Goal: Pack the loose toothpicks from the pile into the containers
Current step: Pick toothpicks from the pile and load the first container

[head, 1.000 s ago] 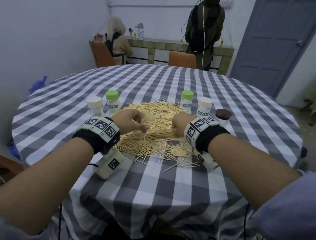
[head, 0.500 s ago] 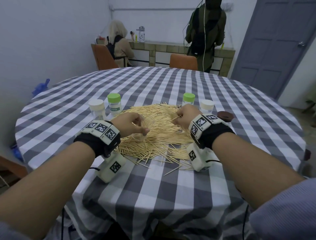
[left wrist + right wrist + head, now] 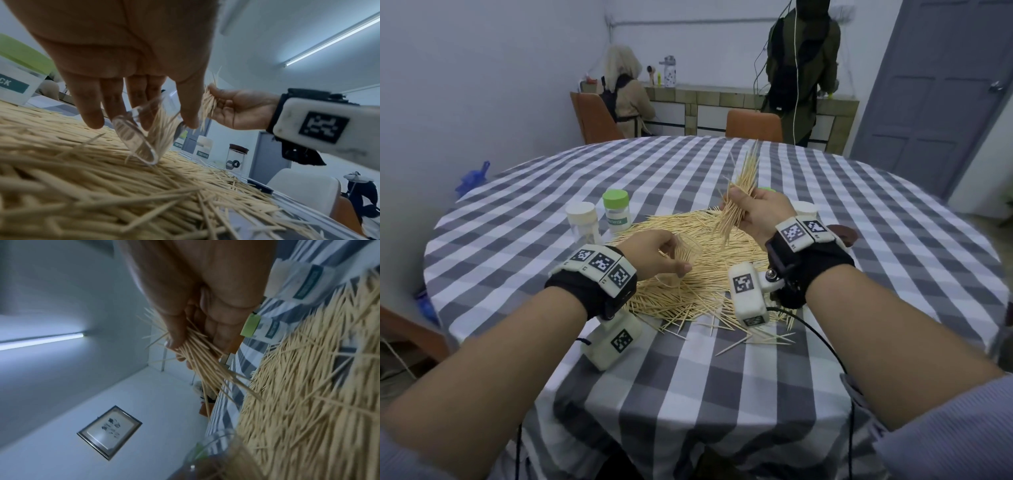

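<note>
A wide pile of loose toothpicks lies on the checked tablecloth. My left hand grips a clear open jar, tilted on the pile, with some toothpicks inside. My right hand is raised above the pile and pinches a bundle of toothpicks that fans out above and below the fingers. The bundle hangs to the right of the jar and higher.
Behind the pile stand a white-lidded container and a green-lidded one on the left. Further lidded containers, one brown-lidded, stand on the right, partly hidden by my right wrist. Two people and chairs are beyond the table.
My right hand closed on a bundle of toothpicks in the pile and lifted it clear, up and slightly back. My left hand stayed on the tilted jar.
</note>
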